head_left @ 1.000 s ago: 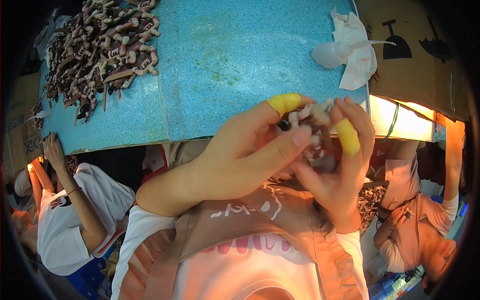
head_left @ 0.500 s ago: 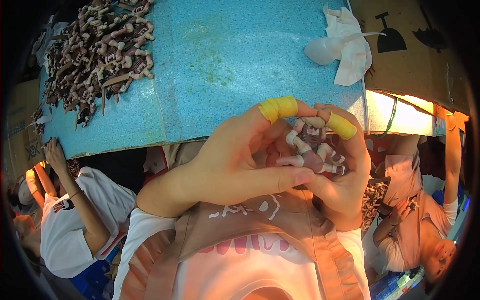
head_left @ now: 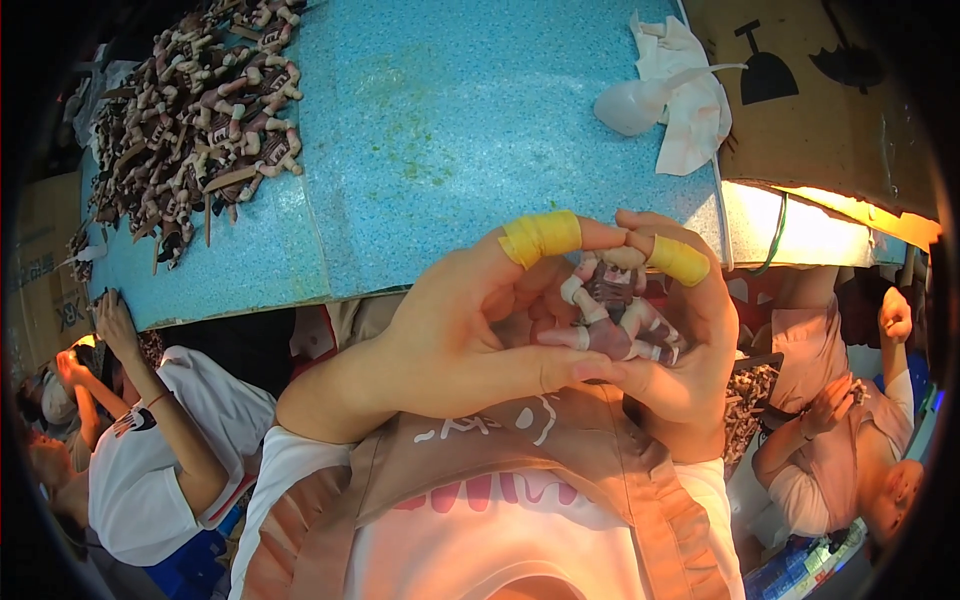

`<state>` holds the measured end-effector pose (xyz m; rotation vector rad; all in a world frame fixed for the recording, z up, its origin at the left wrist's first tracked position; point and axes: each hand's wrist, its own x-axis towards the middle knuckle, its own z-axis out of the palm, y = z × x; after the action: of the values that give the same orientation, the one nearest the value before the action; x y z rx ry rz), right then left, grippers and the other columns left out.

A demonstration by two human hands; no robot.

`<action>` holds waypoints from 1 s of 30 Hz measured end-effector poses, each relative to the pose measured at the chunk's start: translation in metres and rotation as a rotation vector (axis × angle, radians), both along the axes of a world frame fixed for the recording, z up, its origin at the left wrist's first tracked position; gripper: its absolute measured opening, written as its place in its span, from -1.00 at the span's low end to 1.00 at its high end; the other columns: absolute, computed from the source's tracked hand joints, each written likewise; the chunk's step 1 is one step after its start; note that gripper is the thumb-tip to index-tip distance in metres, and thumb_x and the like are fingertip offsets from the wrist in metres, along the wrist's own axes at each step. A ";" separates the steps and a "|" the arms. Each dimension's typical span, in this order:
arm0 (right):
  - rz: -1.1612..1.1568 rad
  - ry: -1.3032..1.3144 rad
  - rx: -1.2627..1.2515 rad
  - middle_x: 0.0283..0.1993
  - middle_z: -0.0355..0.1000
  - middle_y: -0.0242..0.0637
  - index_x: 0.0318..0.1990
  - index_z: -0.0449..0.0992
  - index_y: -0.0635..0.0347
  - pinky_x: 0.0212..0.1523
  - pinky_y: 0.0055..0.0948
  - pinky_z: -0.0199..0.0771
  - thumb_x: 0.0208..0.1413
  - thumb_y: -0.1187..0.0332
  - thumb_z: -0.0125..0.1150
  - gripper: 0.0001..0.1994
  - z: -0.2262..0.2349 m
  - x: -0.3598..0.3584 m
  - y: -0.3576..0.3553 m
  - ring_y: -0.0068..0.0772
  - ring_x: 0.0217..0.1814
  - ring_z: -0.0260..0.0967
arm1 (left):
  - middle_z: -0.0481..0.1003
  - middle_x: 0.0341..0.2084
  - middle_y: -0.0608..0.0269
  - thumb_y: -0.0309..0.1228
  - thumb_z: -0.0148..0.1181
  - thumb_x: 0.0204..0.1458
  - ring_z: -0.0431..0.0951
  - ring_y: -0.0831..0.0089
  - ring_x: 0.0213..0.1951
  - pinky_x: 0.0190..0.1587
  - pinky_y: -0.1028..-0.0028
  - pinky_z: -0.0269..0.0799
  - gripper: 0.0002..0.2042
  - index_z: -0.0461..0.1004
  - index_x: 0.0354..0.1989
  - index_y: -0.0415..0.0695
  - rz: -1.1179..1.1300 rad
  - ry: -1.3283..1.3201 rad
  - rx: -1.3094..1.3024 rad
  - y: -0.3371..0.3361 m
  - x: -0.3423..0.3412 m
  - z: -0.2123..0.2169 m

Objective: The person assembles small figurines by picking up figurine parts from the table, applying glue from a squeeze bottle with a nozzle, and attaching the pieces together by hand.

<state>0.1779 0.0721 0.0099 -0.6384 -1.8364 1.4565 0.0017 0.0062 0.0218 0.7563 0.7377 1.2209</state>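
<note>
Between both my hands is a small toy figurine (head_left: 612, 290), cream and brown-maroon, lying tilted with its legs toward the lower right. My left hand (head_left: 470, 320) curls around its left side, thumb pressing near its lower edge. My right hand (head_left: 695, 320) closes around the other side, its thumb meeting the left thumb below the figurine. Yellow tape wraps a finger on each hand, and the two index fingertips come together above the figurine's head. Parts of the figurine are covered by my fingers.
A heap of similar figurines (head_left: 200, 120) with flat wooden sticks lies on the blue tabletop (head_left: 400, 120) at the far left. A translucent squeeze bottle (head_left: 632, 105) rests on white tissue (head_left: 690, 130) at the right, beside a cardboard sheet (head_left: 810, 140). Co-workers sit on both sides.
The figurine has shifted slightly left and tilted a little between my hands. Both thumbs have moved slightly down and left. The co-worker at the right has raised the hand with a small item.
</note>
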 end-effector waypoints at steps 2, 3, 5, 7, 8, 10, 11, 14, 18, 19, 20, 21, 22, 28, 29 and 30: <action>-0.009 0.062 -0.042 0.02 0.21 0.02 0.02 0.24 0.43 0.01 -0.35 0.29 -0.30 0.40 0.42 -0.33 0.003 -0.006 -0.007 -0.19 0.04 0.27 | 0.25 0.03 -0.03 -0.69 0.20 -0.19 0.29 0.27 0.07 0.10 0.33 0.21 -0.38 0.11 0.12 -0.26 -0.034 0.095 0.130 0.002 -0.002 -0.004; -0.074 0.257 -0.316 0.00 0.24 0.00 0.03 0.22 0.44 0.02 -0.36 0.29 -0.28 0.45 0.39 -0.35 0.010 -0.014 -0.015 -0.21 0.03 0.28 | 0.25 0.03 -0.03 -0.69 0.20 -0.19 0.29 0.27 0.07 0.10 0.33 0.21 -0.38 0.11 0.12 -0.26 -0.037 0.096 0.132 0.004 -0.004 -0.007; -0.132 0.452 -0.591 -0.02 0.27 -0.01 0.04 0.21 0.44 0.03 -0.37 0.29 -0.26 0.51 0.37 -0.37 0.012 -0.014 -0.017 -0.24 0.03 0.30 | 0.25 0.03 -0.02 -0.72 0.16 -0.18 0.31 0.29 0.05 0.09 0.35 0.20 -0.31 0.01 0.18 -0.21 -0.104 0.349 0.318 0.004 -0.010 -0.011; -0.019 0.102 -0.370 -0.03 0.31 -0.06 0.07 0.18 0.41 0.03 -0.38 0.30 -0.22 0.58 0.32 -0.38 0.000 0.000 -0.008 -0.30 -0.03 0.34 | 0.25 0.03 0.03 -0.65 0.14 -0.12 0.33 0.35 -0.01 -0.01 0.42 0.27 -0.31 -0.05 0.21 -0.15 -0.059 0.303 0.248 0.003 -0.005 -0.012; -0.094 0.082 -0.145 -0.07 0.35 -0.07 0.00 0.27 0.38 -0.03 -0.40 0.36 -0.26 0.61 0.31 -0.44 -0.004 -0.006 -0.010 -0.27 -0.10 0.39 | 0.25 0.03 0.08 -0.59 0.13 -0.06 0.35 0.40 -0.06 -0.11 0.49 0.34 -0.31 -0.10 0.24 -0.10 -0.014 0.256 0.177 0.003 -0.002 -0.012; -0.125 -0.039 0.126 -0.09 0.37 -0.06 -0.05 0.32 0.37 -0.09 -0.41 0.38 -0.30 0.61 0.32 -0.47 0.003 -0.010 -0.004 -0.25 -0.14 0.40 | 0.26 0.01 0.05 -0.57 0.12 -0.06 0.36 0.38 -0.05 -0.04 0.47 0.30 -0.27 -0.18 0.26 -0.10 -0.001 0.059 0.082 0.003 -0.001 -0.008; -0.152 -0.159 0.400 -0.11 0.38 -0.05 -0.10 0.38 0.35 -0.16 -0.41 0.41 -0.34 0.62 0.32 -0.50 0.005 -0.013 -0.003 -0.23 -0.18 0.41 | 0.28 -0.01 0.02 -0.56 0.11 -0.07 0.37 0.36 -0.04 0.03 0.45 0.26 -0.23 -0.26 0.27 -0.09 0.017 -0.140 -0.009 0.001 -0.002 -0.005; -0.192 -0.159 0.538 -0.15 0.41 -0.08 -0.19 0.46 0.32 -0.35 -0.44 0.41 -0.44 0.59 0.32 -0.53 0.001 -0.017 -0.003 -0.23 -0.29 0.41 | 0.28 -0.02 0.03 -0.49 0.12 -0.07 0.38 0.39 -0.07 0.01 0.44 0.28 -0.24 -0.23 0.27 -0.12 0.006 -0.193 -0.202 0.005 -0.004 0.004; -0.222 -0.132 0.649 -0.14 0.41 -0.10 -0.22 0.48 0.29 -0.41 -0.47 0.38 -0.45 0.57 0.31 -0.56 -0.006 -0.021 -0.005 -0.26 -0.31 0.41 | 0.28 -0.02 0.04 -0.49 0.14 -0.08 0.38 0.41 -0.08 0.00 0.45 0.30 -0.24 -0.21 0.26 -0.14 0.038 -0.223 -0.189 0.004 -0.003 -0.003; -0.220 -0.130 0.647 -0.14 0.41 -0.10 -0.22 0.48 0.29 -0.41 -0.47 0.38 -0.45 0.57 0.31 -0.56 -0.006 -0.021 -0.005 -0.26 -0.31 0.41 | 0.28 -0.02 0.05 -0.49 0.14 -0.09 0.38 0.40 -0.07 0.01 0.45 0.30 -0.24 -0.20 0.26 -0.14 0.041 -0.230 -0.192 0.004 -0.002 -0.003; -0.217 -0.135 0.648 -0.14 0.40 -0.10 -0.23 0.48 0.29 -0.41 -0.47 0.38 -0.45 0.57 0.31 -0.57 -0.005 -0.021 -0.005 -0.26 -0.31 0.41 | 0.28 -0.02 0.05 -0.49 0.14 -0.09 0.37 0.40 -0.06 0.01 0.44 0.30 -0.24 -0.20 0.25 -0.15 0.043 -0.237 -0.195 0.004 -0.002 -0.003; -0.215 -0.140 0.649 -0.14 0.40 -0.10 -0.24 0.49 0.28 -0.40 -0.47 0.38 -0.44 0.58 0.31 -0.58 -0.004 -0.021 -0.005 -0.25 -0.32 0.41 | 0.28 -0.02 0.05 -0.49 0.14 -0.09 0.37 0.40 -0.06 0.01 0.44 0.30 -0.24 -0.20 0.25 -0.15 0.045 -0.237 -0.196 0.004 -0.002 -0.003; -0.214 -0.139 0.648 -0.14 0.40 -0.10 -0.24 0.49 0.28 -0.40 -0.47 0.38 -0.44 0.58 0.31 -0.58 -0.004 -0.020 -0.006 -0.25 -0.32 0.41 | 0.29 -0.03 0.06 -0.50 0.14 -0.10 0.37 0.39 -0.05 0.02 0.44 0.30 -0.24 -0.19 0.25 -0.15 0.049 -0.240 -0.186 0.004 -0.001 -0.004; -0.115 -0.182 0.646 -0.06 0.33 0.05 -0.12 0.38 0.35 -0.16 -0.29 0.43 -0.36 0.65 0.19 -0.53 -0.003 -0.016 -0.007 -0.08 -0.14 0.36 | 0.29 -0.02 0.07 -0.49 0.14 -0.12 0.35 0.36 -0.01 0.06 0.42 0.28 -0.23 -0.19 0.25 -0.15 0.044 -0.264 -0.195 0.003 -0.002 -0.003; -0.108 -0.179 0.637 -0.07 0.33 0.04 -0.12 0.38 0.34 -0.16 -0.29 0.43 -0.36 0.65 0.19 -0.53 -0.003 -0.016 -0.007 -0.08 -0.14 0.36 | 0.28 -0.02 0.08 -0.48 0.14 -0.12 0.35 0.35 0.00 0.06 0.42 0.28 -0.23 -0.20 0.25 -0.15 0.053 -0.262 -0.193 0.002 -0.002 -0.004; -0.100 -0.177 0.629 -0.07 0.33 0.04 -0.12 0.38 0.32 -0.16 -0.29 0.43 -0.36 0.64 0.19 -0.53 -0.003 -0.017 -0.008 -0.08 -0.14 0.36 | 0.28 -0.02 0.08 -0.48 0.14 -0.12 0.35 0.35 0.00 0.06 0.42 0.28 -0.23 -0.20 0.25 -0.15 0.051 -0.260 -0.193 0.001 -0.003 -0.003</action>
<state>0.1611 0.0640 0.0064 -0.5354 -2.2092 0.7030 -0.0017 0.0073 0.0183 0.4123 0.6508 1.2460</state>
